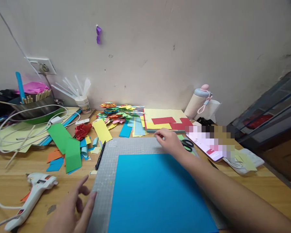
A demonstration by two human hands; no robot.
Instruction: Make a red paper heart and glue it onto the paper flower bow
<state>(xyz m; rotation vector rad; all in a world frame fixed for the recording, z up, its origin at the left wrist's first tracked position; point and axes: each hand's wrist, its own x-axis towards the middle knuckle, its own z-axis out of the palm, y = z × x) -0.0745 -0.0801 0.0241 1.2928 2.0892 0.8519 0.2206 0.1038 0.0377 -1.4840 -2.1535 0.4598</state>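
A large blue sheet of paper [152, 191] lies flat on the grey cutting mat [131, 145]. My right hand [168, 140] reaches over the sheet's far edge to the top of the mat. Its fingers are drawn together in a pinch, and anything between them is too small to make out. At the mat's left edge, my left hand [75, 207] is held with fingers apart and nothing in it. A black pen [100, 155] lies along the mat's upper left edge. Black-handled scissors [188, 144] rest just right of my right hand, partly hidden by it.
A white glue gun [37, 186] lies at the left. Green paper strips [66, 145], a crumpled red paper [82, 131] and paper flowers [116, 115] lie farther back. A paper stack [165, 114], a bottle [197, 102] and a phone [208, 145] occupy the right.
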